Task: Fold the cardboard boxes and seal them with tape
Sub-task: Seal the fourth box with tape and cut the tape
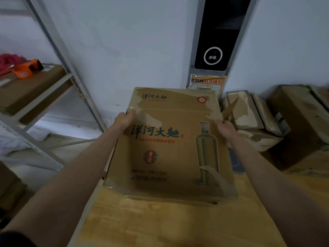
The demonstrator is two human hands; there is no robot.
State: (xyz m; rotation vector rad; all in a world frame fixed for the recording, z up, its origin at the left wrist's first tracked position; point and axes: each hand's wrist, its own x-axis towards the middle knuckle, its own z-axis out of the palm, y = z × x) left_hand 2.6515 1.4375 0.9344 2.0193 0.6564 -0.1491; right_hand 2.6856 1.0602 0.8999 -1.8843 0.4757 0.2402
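Cardboard box [170, 148]: flattened, printed face up, mid-worktop [160, 223] | left hand [124, 119] grip clenched on left edge | right hand [224, 128] grip clenched on right edge | more boxes [252, 118] far right

Orange cap [26, 70] on metal shelf [58, 81]; black wall panel [219, 32].

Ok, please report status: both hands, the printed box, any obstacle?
Left hand and right hand grip side edges of flattened brown printed cardboard box. Box on wooden tabletop, unfolded, untaped. Nothing in the way.
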